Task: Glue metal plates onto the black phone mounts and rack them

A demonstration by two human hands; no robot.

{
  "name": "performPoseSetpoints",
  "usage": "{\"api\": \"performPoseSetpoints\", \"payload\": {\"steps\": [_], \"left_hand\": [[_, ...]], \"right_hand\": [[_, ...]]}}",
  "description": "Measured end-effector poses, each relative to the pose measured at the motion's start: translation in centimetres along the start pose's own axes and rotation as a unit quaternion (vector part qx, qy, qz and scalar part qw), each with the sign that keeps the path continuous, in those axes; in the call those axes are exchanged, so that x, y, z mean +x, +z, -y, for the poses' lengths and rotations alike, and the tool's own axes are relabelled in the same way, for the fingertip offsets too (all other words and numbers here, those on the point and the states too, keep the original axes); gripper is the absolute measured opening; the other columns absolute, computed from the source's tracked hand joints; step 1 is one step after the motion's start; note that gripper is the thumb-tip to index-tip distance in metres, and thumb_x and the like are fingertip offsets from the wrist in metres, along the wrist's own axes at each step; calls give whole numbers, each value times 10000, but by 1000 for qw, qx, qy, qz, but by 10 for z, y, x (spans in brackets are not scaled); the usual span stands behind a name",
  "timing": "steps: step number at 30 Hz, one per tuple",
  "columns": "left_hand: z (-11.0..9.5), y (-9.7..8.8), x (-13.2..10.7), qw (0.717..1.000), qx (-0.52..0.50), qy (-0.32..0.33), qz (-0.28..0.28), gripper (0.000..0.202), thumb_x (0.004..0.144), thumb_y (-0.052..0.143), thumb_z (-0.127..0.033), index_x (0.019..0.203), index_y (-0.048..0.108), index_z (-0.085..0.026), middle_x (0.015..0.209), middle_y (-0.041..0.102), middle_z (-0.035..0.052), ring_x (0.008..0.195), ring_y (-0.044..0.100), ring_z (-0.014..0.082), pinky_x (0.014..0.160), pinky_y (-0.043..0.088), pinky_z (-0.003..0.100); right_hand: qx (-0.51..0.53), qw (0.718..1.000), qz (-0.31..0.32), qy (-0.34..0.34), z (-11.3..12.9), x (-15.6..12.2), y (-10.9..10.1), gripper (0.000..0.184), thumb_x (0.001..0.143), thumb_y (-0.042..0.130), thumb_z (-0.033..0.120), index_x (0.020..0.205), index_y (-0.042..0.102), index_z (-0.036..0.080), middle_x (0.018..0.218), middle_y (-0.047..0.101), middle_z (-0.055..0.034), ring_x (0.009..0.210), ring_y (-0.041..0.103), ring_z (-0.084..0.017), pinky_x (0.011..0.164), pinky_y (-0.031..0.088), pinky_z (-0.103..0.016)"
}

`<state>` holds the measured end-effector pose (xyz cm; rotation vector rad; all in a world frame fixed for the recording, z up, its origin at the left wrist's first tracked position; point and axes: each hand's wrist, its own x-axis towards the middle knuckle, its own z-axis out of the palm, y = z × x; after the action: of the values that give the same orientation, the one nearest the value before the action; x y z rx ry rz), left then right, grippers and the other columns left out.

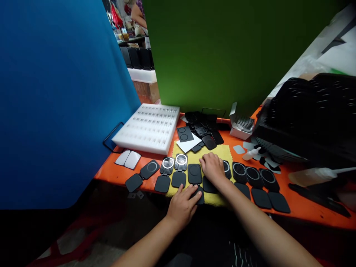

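Note:
A row of black hinged two-panel pads runs along the table's front edge. My left hand [182, 205] rests with spread fingers on the lower panel of one hinged pad [194, 173], whose upper panel bears a faint ring. My right hand [213, 168] lies over the upper part of the neighbouring pad [209, 185], fingers bent slightly downward and touching it; what is under the palm is hidden. To the left are pads with silver rings and grid-patterned backs [181, 161]. More ringed pads [253, 176] lie to the right, partly behind my right forearm.
A yellow cloth [222, 151] covers part of the orange table [108, 171]. Behind it are a white foam tray [147, 126], piled black panels [201, 128], a small white box [241, 129] and bottles [308, 176]. Blue [55, 104] and green [217, 55] panels wall the workspace.

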<state>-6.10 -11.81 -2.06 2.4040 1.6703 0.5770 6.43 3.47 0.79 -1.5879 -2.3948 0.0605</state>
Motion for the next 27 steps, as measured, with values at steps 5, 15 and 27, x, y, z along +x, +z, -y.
{"api": "performPoseSetpoints", "payload": {"steps": [5, 15, 27], "left_hand": [[2, -11, 12, 1000, 15, -13, 25, 450, 810, 484, -262, 1251, 399, -290, 1303, 434, 35, 1210, 365, 240, 998, 238, 550], [23, -42, 59, 999, 40, -5, -4, 503, 814, 465, -368, 1291, 347, -257, 1348, 365, 61, 1257, 276, 247, 1014, 217, 508], [77, -41, 158, 968, -103, -181, -142, 237, 776, 469, -214, 983, 582, -185, 970, 626, 100, 915, 570, 230, 806, 432, 373]], "right_hand": [[112, 993, -33, -16, -17, -23, -17, 205, 850, 377, 311, 901, 551, 215, 884, 556, -58, 865, 470, -201, 766, 323, -317], [237, 970, -37, -40, -32, -57, -25, 205, 844, 393, 288, 973, 538, 220, 945, 584, -61, 910, 501, -210, 812, 382, -356], [288, 948, -118, -59, -37, -61, -51, 179, 830, 419, 247, 920, 571, 223, 900, 617, -66, 878, 550, -208, 777, 439, -367]]}}
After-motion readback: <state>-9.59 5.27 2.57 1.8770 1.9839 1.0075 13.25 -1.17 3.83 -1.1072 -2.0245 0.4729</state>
